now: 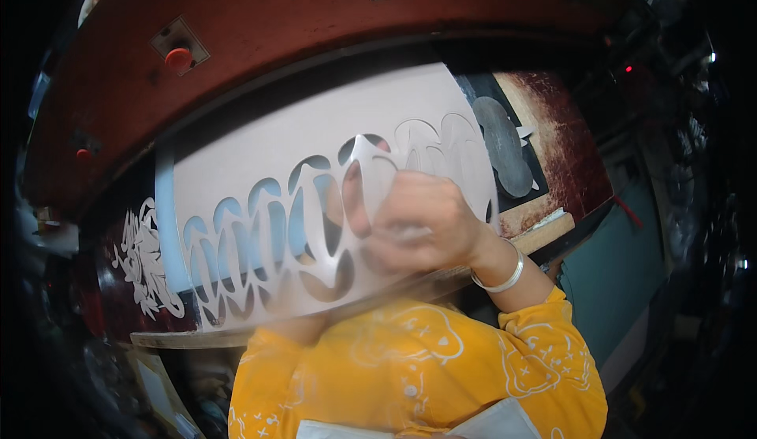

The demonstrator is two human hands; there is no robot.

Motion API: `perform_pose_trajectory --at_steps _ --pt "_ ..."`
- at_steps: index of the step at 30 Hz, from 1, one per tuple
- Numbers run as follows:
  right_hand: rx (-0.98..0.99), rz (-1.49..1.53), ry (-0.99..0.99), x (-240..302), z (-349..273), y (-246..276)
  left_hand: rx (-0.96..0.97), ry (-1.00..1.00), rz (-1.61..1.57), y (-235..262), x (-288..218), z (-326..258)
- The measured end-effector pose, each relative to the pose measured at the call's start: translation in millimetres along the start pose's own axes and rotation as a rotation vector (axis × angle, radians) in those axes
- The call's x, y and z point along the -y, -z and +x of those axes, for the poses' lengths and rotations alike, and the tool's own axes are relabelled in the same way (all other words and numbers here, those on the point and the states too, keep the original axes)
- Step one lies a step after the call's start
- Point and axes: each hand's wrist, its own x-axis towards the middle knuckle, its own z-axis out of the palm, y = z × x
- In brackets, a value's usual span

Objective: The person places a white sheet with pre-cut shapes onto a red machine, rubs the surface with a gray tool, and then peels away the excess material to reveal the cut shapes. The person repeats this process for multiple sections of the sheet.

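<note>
1. Across the desk [582, 155], a broad, pale, matte sheet [315, 139] is lying before the person, its near side reaching the desk's front edge.
2. Rounded, elongated openings are running along it in a slanting row, leaving slender, pointed strips between; several are showing light blue backing [165, 202], while towards the right curved outlines are marking filled shapes.
3. Above the sheet's right part, the right hand [430, 218] is curling its fingers inward, blurred; whether it is gripping anything, I cannot tell.
4. Mostly behind the sheet, the left hand [357, 201] is showing skin through the openings; its spread and grip I cannot tell.
</note>
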Motion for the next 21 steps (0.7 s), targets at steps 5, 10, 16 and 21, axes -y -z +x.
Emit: perform_pose_trajectory --at_steps 5,10,16,21 --pt "0.308 0.096 0.463 25 -19 -54 0.023 0.008 -0.034 -1 5 -5" --pt "0.141 0.251 0.413 31 -17 -78 -0.071 -0.061 0.193 0 -10 -19" --pt "-0.086 0.452 -0.245 -4 -9 -13 -0.109 -0.032 0.427 10 -23 -74" --pt "-0.037 0.357 -0.239 -1 -8 -11 -0.093 0.043 0.531 6 -27 -93"
